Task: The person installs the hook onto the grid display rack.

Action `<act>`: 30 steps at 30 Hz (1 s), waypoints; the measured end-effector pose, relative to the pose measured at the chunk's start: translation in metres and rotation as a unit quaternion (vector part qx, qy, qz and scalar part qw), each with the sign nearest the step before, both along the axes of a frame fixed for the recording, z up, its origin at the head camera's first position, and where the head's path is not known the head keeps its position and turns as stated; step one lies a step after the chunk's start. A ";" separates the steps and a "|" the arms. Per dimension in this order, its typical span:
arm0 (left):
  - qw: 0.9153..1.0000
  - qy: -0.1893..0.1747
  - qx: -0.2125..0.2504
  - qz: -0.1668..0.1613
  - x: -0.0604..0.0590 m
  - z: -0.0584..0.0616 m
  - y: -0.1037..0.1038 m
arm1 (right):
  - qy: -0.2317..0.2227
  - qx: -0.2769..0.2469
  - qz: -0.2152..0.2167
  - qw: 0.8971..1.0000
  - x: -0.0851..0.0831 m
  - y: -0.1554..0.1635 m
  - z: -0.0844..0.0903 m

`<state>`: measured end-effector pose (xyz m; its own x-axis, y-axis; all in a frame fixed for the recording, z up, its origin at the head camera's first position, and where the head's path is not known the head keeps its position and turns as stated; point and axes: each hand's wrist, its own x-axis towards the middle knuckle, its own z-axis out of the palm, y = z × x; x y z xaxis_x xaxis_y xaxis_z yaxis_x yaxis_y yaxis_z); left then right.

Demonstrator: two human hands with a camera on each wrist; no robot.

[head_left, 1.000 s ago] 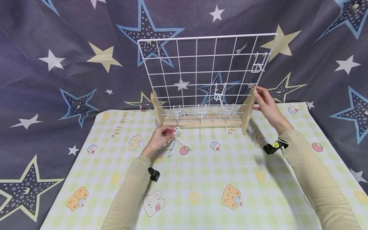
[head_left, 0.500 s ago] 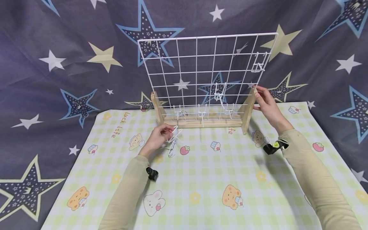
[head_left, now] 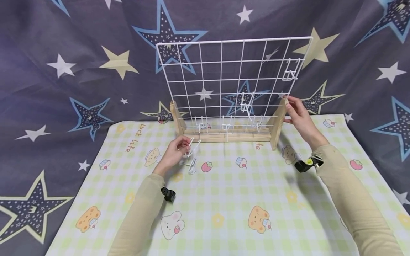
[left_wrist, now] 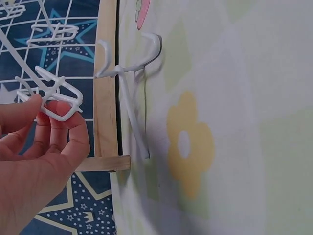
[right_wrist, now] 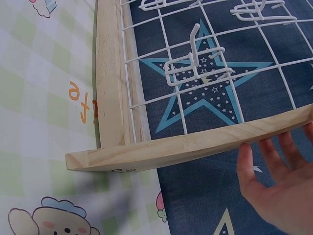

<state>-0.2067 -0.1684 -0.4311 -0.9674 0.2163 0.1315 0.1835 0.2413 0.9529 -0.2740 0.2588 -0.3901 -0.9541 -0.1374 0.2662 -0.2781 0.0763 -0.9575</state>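
One hook (left_wrist: 54, 95) pinched, frame edge (head_left: 278, 117) touched

I see a white wire grid (head_left: 230, 81) in a pale wood stand (head_left: 227, 137), with white hooks (head_left: 191, 156) in front of it. Under the stand lies a mat (head_left: 224, 199) checked green and cream, printed with bears, strawberries and cupcakes. Behind the stand hangs a grey-blue cloth (head_left: 64, 71) with blue, white and yellow stars. My sleeves (head_left: 349, 199) are beige.

L hand (head_left: 174, 153) pinching, R hand (head_left: 299, 115) open
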 end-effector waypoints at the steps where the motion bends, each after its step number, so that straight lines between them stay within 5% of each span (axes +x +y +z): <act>1: 1.000 -0.002 0.002 0.001 0.000 0.000 -0.001 | 0.000 -0.001 0.001 1.000 0.000 0.000 0.000; 10: 1.000 0.011 0.015 -0.012 -0.009 -0.018 -0.009 | 0.002 0.005 0.003 1.000 0.001 0.001 0.000; 30: 0.997 0.006 0.072 0.026 -0.006 0.025 -0.003 | -0.002 0.013 0.001 1.000 0.001 0.000 0.001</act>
<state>-0.2123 -0.1712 -0.4065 -0.9751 0.1437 0.1691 0.1857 0.1114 0.9763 -0.2726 0.2589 -0.3888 -0.9546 -0.1465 0.2594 -0.2752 0.1000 -0.9562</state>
